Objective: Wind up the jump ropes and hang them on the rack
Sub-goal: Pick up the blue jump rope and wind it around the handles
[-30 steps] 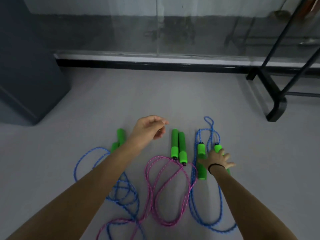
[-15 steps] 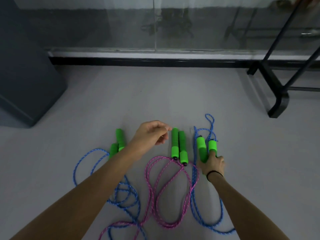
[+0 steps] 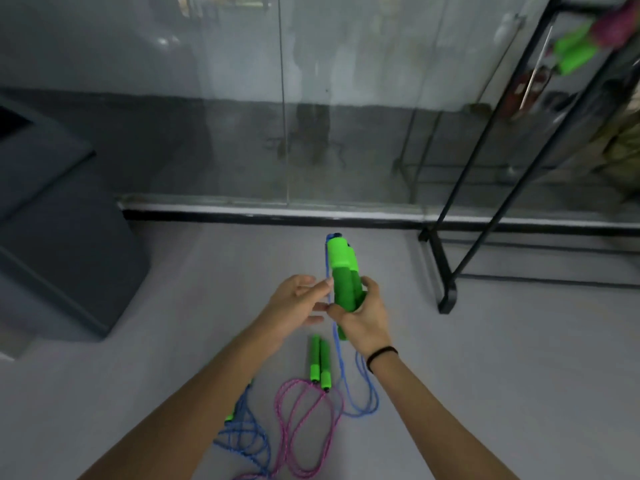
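My right hand (image 3: 363,315) grips the two green handles (image 3: 343,271) of a blue jump rope, held upright above the floor. Its blue cord (image 3: 349,396) hangs down to the floor in a loop. My left hand (image 3: 298,304) is beside the handles, fingertips touching the blue cord at their left side. A pink jump rope (image 3: 304,427) with green handles (image 3: 320,367) lies on the floor below my hands. Another blue rope (image 3: 247,438) lies to its left, partly hidden by my left arm. The black rack (image 3: 446,271) stands at the right.
A wound pink rope with green handles (image 3: 575,51) hangs at the rack's top right. A glass wall (image 3: 284,133) with a black base runs across the back. A dark grey cabinet (image 3: 59,237) stands at the left. Grey floor surrounds the ropes.
My right hand picked up the blue rope's handles from the floor and raised them. My left hand came across to the cord. The view tilted up, showing the rack's top.
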### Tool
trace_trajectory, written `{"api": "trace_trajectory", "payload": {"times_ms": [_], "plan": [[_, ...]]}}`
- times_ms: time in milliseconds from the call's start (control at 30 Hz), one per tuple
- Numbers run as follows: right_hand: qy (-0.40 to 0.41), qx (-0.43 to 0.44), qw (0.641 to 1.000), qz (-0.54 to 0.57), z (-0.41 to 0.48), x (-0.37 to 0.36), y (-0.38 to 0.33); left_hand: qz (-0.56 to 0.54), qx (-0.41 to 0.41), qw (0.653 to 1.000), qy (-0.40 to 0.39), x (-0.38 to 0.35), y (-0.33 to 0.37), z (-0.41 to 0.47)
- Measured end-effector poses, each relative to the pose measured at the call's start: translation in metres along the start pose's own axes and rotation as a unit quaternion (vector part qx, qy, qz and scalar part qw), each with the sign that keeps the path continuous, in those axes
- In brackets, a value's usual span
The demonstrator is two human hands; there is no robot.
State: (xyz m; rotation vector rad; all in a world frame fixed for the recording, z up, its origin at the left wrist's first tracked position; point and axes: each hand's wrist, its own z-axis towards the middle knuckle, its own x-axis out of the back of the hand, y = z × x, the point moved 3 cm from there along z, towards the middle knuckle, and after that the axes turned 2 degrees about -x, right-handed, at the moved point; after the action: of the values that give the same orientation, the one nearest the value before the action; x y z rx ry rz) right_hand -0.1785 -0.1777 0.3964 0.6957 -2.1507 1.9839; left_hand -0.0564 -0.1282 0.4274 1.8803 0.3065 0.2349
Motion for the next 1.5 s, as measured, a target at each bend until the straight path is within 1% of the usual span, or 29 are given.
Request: {"api": "trace_trajectory", "payload": {"times_ms": [67,167,233,300,433,467,500,567,600,633,700,733,767,833,900,933,1000,1067,1100,1133,1167,1200,1233,1267,1300,1333,1367,1433,1500], "plan": [[-0.007,0.042,0.999,0.011,-0.015,0.031,-0.078,0.017,-0.004,1.000,-0.020,-0.002,0.077,-0.023],[-0.006,0.124,0.992,0.036,-0.037,0.072,-0.199,0.045,-0.032,0.995,-0.082,-0.009,0.192,-0.063],[0.014,0.179,0.983,0.025,-0.048,0.093,-0.273,0.035,-0.068,0.993,-0.086,-0.010,0.262,-0.085],[-0.001,0.211,0.977,-0.011,-0.066,0.106,-0.340,0.000,-0.100,0.992,-0.080,-0.003,0.322,-0.104],[-0.103,0.251,0.960,-0.070,-0.090,0.139,-0.428,-0.013,-0.105,0.988,-0.115,0.030,0.394,-0.140],[-0.083,0.277,0.952,-0.101,-0.092,0.152,-0.444,-0.011,-0.107,0.986,-0.124,0.039,0.404,-0.148],[-0.034,0.298,0.948,-0.104,-0.089,0.167,-0.457,-0.003,-0.108,0.985,-0.131,0.048,0.413,-0.155],[0.076,0.270,0.960,-0.002,-0.070,0.192,-0.472,0.016,-0.096,0.984,-0.148,0.060,0.426,-0.170],[0.086,0.227,0.968,0.070,-0.057,0.196,-0.477,0.018,-0.087,0.983,-0.160,0.064,0.432,-0.178],[0.053,0.193,0.972,0.120,-0.047,0.193,-0.483,0.015,-0.081,0.981,-0.175,0.067,0.438,-0.185],[-0.081,0.130,0.971,0.181,-0.041,0.173,-0.493,0.012,-0.071,0.973,-0.221,0.072,0.452,-0.200],[-0.144,0.099,0.958,0.227,-0.040,0.160,-0.492,0.020,-0.072,0.966,-0.249,0.074,0.458,-0.207],[-0.204,0.077,0.931,0.291,-0.044,0.147,-0.492,0.032,-0.079,0.958,-0.275,0.076,0.465,-0.215],[-0.256,0.063,0.880,0.396,-0.057,0.126,-0.494,0.055,-0.092,0.952,-0.286,0.082,0.478,-0.226],[-0.246,0.069,0.858,0.445,-0.073,0.119,-0.491,0.069,-0.109,0.954,-0.270,0.091,0.491,-0.232],[-0.215,0.080,0.869,0.438,-0.079,0.120,-0.486,0.071,-0.115,0.955,-0.263,0.096,0.496,-0.233],[-0.147,0.109,0.921,0.345,-0.096,0.123,-0.473,0.067,-0.127,0.962,-0.231,0.104,0.507,-0.234],[-0.112,0.168,0.968,0.149,-0.119,0.124,-0.463,0.074,-0.143,0.970,-0.183,0.107,0.515,-0.233],[-0.112,0.209,0.971,0.018,-0.134,0.124,-0.465,0.097,-0.153,0.971,-0.157,0.106,0.517,-0.233],[-0.118,0.252,0.954,-0.113,-0.148,0.126,-0.469,0.140,-0.165,0.968,-0.131,0.104,0.517,-0.231],[-0.124,0.285,0.923,-0.227,-0.160,0.132,-0.477,0.205,-0.182,0.956,-0.106,0.100,0.514,-0.231],[-0.130,0.308,0.887,-0.318,-0.169,0.141,-0.489,0.301,-0.211,0.926,-0.086,0.097,0.509,-0.229],[-0.139,0.327,0.855,-0.379,-0.175,0.151,-0.503,0.419,-0.236,0.873,-0.074,0.092,0.503,-0.229],[-0.145,0.345,0.826,-0.421,-0.178,0.161,-0.516,0.529,-0.256,0.806,-0.073,0.086,0.495,-0.230],[-0.152,0.357,0.805,-0.448,-0.178,0.171,-0.528,0.610,-0.270,0.741,-0.077,0.078,0.488,-0.234],[-0.165,0.369,0.790,-0.462,-0.177,0.182,-0.538,0.666,-0.268,0.691,-0.089,0.069,0.482,-0.239],[-0.184,0.377,0.783,-0.460,-0.175,0.193,-0.545,0.706,-0.260,0.651,-0.099,0.061,0.478,-0.245],[-0.218,0.377,0.797,-0.419,-0.167,0.212,-0.551,0.740,-0.274,0.604,-0.116,0.051,0.479,-0.255],[-0.227,0.363,0.842,-0.328,-0.156,0.225,-0.549,0.726,-0.302,0.603,-0.134,0.050,0.489,-0.264]]}}
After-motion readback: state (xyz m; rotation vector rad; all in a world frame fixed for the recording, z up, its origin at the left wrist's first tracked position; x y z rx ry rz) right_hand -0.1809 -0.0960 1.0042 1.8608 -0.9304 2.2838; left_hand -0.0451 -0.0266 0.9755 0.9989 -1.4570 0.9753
